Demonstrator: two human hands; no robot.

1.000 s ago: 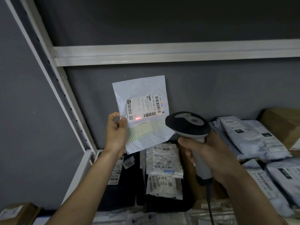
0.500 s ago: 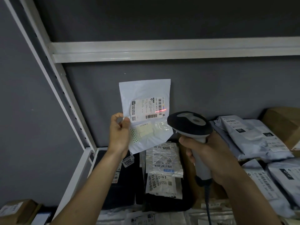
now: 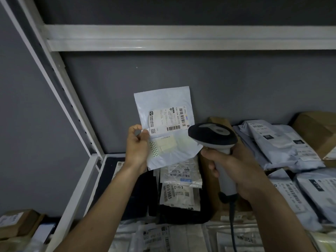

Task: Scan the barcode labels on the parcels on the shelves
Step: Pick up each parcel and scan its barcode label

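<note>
A flat white plastic mailer bag (image 3: pixel 164 113) with a printed barcode label (image 3: pixel 168 119) stands upright before the grey back wall, above the shelf, its left edge pinched by my left hand (image 3: pixel 137 148). My right hand (image 3: pixel 234 171) wraps its fingers (image 3: pixel 211 157) round the grey grip of a black-headed handheld barcode scanner (image 3: pixel 212 137), just right of the bag. Grey poly parcels (image 3: pixel 278 144) pile up at right; labelled clear packets (image 3: pixel 180 186) lie below.

glossy plastic pouch (image 3: pixel 164 113) with paper label (image 3: pixel 168 118), smooth plastic scanner (image 3: pixel 213 137), painted metal shelf frame (image 3: pixel 181 38).
</note>
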